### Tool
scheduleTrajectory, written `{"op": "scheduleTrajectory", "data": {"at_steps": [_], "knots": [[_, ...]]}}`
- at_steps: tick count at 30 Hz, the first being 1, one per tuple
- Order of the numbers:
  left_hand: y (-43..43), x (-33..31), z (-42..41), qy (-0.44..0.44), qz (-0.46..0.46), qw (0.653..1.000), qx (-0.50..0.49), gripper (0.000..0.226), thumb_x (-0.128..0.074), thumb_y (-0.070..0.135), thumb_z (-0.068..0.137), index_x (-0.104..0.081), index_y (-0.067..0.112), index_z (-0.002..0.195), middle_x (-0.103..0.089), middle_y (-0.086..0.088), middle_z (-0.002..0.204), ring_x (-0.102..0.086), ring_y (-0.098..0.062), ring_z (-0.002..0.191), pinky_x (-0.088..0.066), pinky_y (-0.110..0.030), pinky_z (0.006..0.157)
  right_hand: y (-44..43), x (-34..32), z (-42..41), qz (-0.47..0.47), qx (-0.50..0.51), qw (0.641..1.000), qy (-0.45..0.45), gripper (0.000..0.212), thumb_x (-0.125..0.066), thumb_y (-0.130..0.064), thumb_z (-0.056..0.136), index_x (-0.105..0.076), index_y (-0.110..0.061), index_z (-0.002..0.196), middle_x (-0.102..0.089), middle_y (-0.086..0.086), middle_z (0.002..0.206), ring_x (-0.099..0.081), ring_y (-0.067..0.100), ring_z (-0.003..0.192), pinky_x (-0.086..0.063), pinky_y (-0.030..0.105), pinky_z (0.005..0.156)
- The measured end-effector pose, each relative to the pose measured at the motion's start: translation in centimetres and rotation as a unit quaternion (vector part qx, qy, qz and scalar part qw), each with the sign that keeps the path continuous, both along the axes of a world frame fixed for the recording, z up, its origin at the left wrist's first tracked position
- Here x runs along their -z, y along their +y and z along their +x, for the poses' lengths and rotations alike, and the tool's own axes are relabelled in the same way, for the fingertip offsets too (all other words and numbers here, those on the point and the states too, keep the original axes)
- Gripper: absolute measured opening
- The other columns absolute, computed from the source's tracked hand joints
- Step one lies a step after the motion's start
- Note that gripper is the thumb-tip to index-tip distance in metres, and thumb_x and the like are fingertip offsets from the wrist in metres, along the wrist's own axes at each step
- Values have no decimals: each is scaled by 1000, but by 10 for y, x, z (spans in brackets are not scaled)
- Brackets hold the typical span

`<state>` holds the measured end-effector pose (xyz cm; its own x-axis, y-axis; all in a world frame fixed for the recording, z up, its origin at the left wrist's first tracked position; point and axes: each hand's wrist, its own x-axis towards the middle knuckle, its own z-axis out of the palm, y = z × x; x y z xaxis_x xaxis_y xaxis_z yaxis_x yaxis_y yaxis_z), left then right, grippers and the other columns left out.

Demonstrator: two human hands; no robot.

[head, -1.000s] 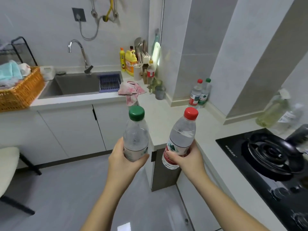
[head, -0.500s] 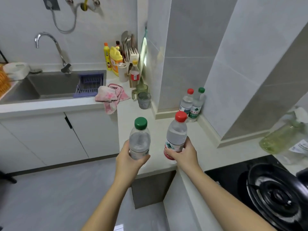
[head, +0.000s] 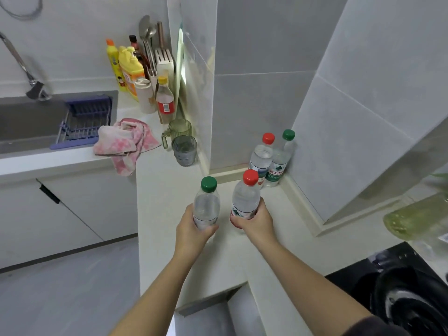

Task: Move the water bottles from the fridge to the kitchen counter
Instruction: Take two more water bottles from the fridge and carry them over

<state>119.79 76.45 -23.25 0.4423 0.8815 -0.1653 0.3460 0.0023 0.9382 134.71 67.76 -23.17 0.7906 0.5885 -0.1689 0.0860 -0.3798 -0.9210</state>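
Head view: left grip (head: 194, 229) is clasping green-cap bottle (head: 206, 204) above the table (head: 167, 190); right grip (head: 254, 221) is clasping red-cap bottle (head: 244, 197). Risk: setting down too far ahead of the right grip, knocking over the parked pair (head: 261, 158).

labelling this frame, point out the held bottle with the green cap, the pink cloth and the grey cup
held green-capped bottle (head: 206, 204), head view, clear body below the cap
pink cloth (head: 122, 139), head view, middle of the bundle
grey cup (head: 184, 154), head view, side wall
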Motion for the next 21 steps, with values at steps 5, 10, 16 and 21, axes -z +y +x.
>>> {"op": "scheduleTrajectory", "data": {"at_steps": [5, 10, 16, 21], "knots": [[17, 15, 19, -11, -4, 1000, -3, 48, -81, 23, 70, -54, 33, 109, -65, 17, 97, -61, 5, 83, -44, -15, 65, 18, 18, 18, 3, 2, 1000, 1, 58, -87, -9, 66, -57, -22, 113, -69, -14, 98, -66, 3, 88, -49, 13, 65], [27, 26, 20, -5, 17, 999, 31, 55, -83, 19, 70, -53, 34, 114, -64, 19, 102, -61, 5, 90, -46, -10, 69, 19, 42, 25, 4, 2, 1000, 2, 59, -88, -19, 61, -58, -26, 111, -72, -9, 100, -70, 10, 92, -59, 37, 81], [32, 40, 15, 37, 71, 995, 57, 49, -84, 21, 70, -58, 27, 111, -63, 14, 106, -60, -4, 98, -48, -20, 81, 11, 66, 22, -58, 7, 996, -70, 44, -89, -21, 67, -57, -21, 98, -56, -1, 97, -63, 22, 94, -54, 38, 80], [40, 38, 30, 48, 84, 994, 46, 45, -83, 22, 71, -59, 26, 108, -64, 11, 103, -60, -8, 96, -47, -21, 78, 21, 69, 23, -72, 12, 993, -96, 39, -88, -19, 68, -65, -13, 98, -58, 1, 94, -60, 19, 88, -47, 29, 75]]}}
